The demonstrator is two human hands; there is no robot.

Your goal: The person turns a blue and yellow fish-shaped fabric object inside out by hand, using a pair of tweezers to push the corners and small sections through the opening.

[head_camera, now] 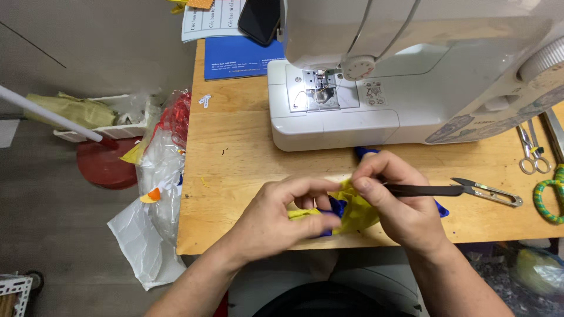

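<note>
My left hand (282,214) pinches a small piece of yellow and blue fabric (352,212) near the front edge of the wooden table (235,147). My right hand (399,199) grips the same fabric from the right and also holds a dark slim tool (423,189), like tweezers, that sticks out to the right. Both hands meet over the fabric. A strip of blue cloth (365,152) shows behind my right hand.
A white sewing machine (411,76) stands at the back of the table. Thread snips (490,192) lie to the right, with scissors (531,152) and a green coiled cord (549,199) beyond. A phone (258,20) and papers sit at the back. Plastic bags (158,176) hang off the left edge.
</note>
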